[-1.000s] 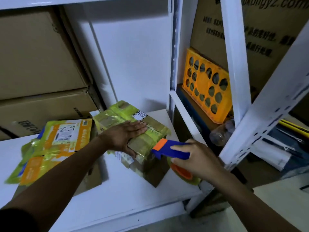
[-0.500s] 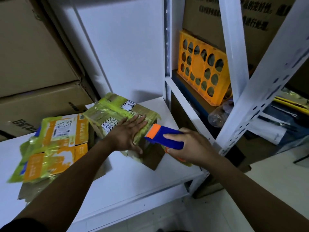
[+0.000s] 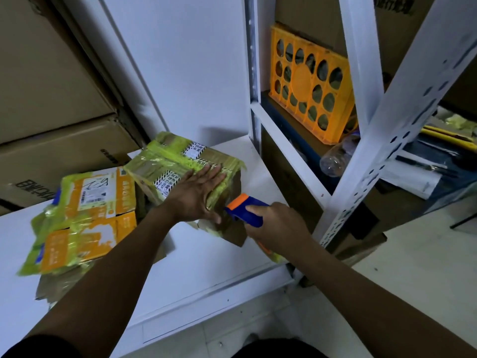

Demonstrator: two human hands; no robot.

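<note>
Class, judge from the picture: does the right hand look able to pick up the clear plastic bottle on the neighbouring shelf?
Probably not as things stand: the right hand grips the tape dispenser, and a white shelf rail runs between it and the plastic bottle lying near the orange crate.

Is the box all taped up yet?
Nearly, it seems. Done: yellow-green tape already wraps the top of the box. In hand: the left hand presses flat on the box while the right hand grips the tape dispenser against its near side. Left: that near side looks mostly bare brown, so it probably needs taping.
</note>
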